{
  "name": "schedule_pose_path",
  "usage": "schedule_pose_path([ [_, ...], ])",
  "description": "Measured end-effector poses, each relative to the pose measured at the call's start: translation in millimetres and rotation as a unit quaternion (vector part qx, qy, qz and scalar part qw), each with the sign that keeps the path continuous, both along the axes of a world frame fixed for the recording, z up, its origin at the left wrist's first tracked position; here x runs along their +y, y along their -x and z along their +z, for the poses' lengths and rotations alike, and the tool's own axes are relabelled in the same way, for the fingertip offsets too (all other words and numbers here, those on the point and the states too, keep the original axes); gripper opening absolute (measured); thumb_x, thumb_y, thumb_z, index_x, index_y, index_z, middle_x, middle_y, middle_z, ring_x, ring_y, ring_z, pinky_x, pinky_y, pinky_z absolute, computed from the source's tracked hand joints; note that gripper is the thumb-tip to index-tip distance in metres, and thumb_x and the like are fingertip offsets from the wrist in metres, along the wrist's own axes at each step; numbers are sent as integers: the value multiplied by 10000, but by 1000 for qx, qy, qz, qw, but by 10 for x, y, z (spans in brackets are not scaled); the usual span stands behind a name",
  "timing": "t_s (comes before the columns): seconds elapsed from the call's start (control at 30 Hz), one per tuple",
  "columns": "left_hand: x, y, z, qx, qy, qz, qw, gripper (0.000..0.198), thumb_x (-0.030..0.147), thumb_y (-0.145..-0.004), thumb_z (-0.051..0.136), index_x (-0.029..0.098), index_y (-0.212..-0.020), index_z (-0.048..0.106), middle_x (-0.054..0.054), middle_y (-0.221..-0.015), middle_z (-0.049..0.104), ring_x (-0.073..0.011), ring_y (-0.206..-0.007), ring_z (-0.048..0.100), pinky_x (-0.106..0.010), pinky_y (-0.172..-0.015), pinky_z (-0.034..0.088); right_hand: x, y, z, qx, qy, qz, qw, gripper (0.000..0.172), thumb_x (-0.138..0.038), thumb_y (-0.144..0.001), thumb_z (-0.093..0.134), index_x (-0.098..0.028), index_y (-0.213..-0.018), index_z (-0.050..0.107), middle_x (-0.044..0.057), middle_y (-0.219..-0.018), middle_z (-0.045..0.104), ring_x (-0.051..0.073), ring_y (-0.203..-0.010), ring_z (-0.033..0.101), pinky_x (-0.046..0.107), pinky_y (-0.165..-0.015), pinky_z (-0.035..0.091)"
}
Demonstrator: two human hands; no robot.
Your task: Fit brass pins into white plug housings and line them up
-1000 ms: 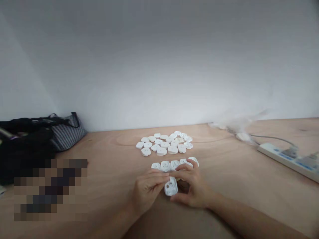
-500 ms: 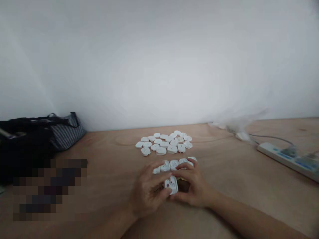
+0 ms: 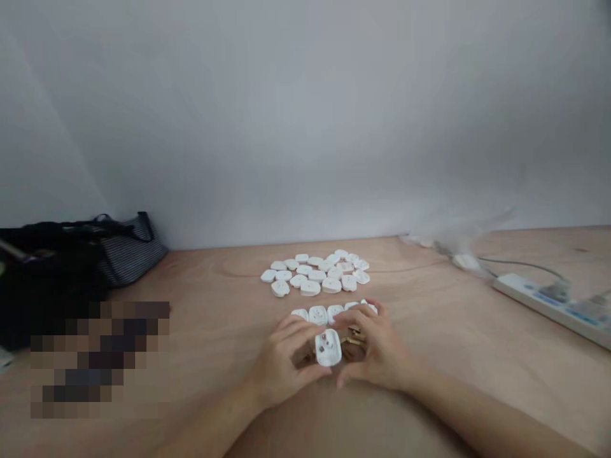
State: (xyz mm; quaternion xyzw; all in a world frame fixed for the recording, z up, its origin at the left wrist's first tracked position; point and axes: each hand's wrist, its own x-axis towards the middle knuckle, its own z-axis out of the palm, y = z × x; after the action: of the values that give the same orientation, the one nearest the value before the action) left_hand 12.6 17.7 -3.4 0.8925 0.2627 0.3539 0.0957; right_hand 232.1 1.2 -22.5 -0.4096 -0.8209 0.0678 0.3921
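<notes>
The person's left hand (image 3: 281, 364) and right hand (image 3: 377, 350) are reaching in from the bottom of the view and curving toward each other above a light wooden counter (image 3: 429, 305). Both grips are narrow, and they are holding a white plastic plug casing (image 3: 328, 347) between them, just above the counter. Its flat face is turned up, and it shows small dark holes. Little gold metal pieces (image 3: 356, 337) are showing just beside the casing, under the right hand's fingers.

A row of white plug casings (image 3: 317, 315) is lying just past the hands, and the fingers are hiding part of it. Past that row, a loose pile of white plug casings (image 3: 310, 273) is sitting on the counter.

Far to the right, a white power strip (image 3: 539, 299) is lying with a thin gray cord (image 3: 520, 262) running from it. Far to the left, a striped gray bag (image 3: 131, 257) is leaning by a black bag (image 3: 48, 286), near a blurred patch (image 3: 95, 359) that is hiding what lies there.
</notes>
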Motion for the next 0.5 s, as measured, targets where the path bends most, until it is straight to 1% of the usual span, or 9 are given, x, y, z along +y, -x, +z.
schedule_pose_path([
  [0.03,-5,9,2,-8,3,13,1000,435,255,-671,768,199,-1071,607,-69,-981,685,-243,-919,592,-384,-834,465,-9,-28,32,-13,13,-11,1000,672,-613,-469,788,-244,-1001,606,45,-966,638,246,-920,543,457,-952,225],
  [0.1,-10,27,-5,-29,11,46,998,403,198,-651,753,189,-1026,605,-69,-964,674,-242,-912,593,-377,-817,472,-29,-81,89,-49,41,-33,997,392,-545,-607,749,-258,-853,646,24,-902,625,229,-894,525,427,-892,256],
  [0.13,-10,33,-14,-38,17,62,997,392,175,-639,744,187,-1005,603,-68,-959,669,-243,-912,594,-375,-813,474,-39,-99,111,-66,54,-39,996,279,-496,-664,726,-257,-788,654,16,-871,617,219,-880,518,414,-871,260],
  [0.17,-9,38,-24,-47,24,80,995,388,157,-627,734,186,-990,600,-68,-958,664,-245,-916,596,-375,-812,476,-47,-107,127,-80,65,-43,994,214,-457,-700,708,-252,-738,656,10,-844,612,209,-866,513,404,-857,260],
  [0.23,-9,39,-44,-54,43,107,992,387,139,-610,719,187,-974,593,-66,-956,656,-246,-918,600,-373,-813,478,-58,-91,145,-100,84,-46,990,194,-428,-712,702,-241,-692,653,1,-796,605,197,-843,506,391,-841,258],
  [0.33,-15,31,-57,-49,59,121,990,392,128,-596,705,193,-965,590,-57,-945,653,-243,-908,607,-367,-809,483,-61,-27,148,-117,105,-59,986,199,-424,-691,719,-236,-699,654,-1,-778,613,199,-844,506,379,-825,260],
  [0.5,-18,31,-53,-40,47,103,993,405,148,-592,740,201,-972,609,-53,-945,668,-248,-907,610,-374,-808,486,-44,10,120,-116,108,-92,983,70,-308,-734,693,-249,-732,655,0,-795,635,211,-861,520,383,-807,265],
])
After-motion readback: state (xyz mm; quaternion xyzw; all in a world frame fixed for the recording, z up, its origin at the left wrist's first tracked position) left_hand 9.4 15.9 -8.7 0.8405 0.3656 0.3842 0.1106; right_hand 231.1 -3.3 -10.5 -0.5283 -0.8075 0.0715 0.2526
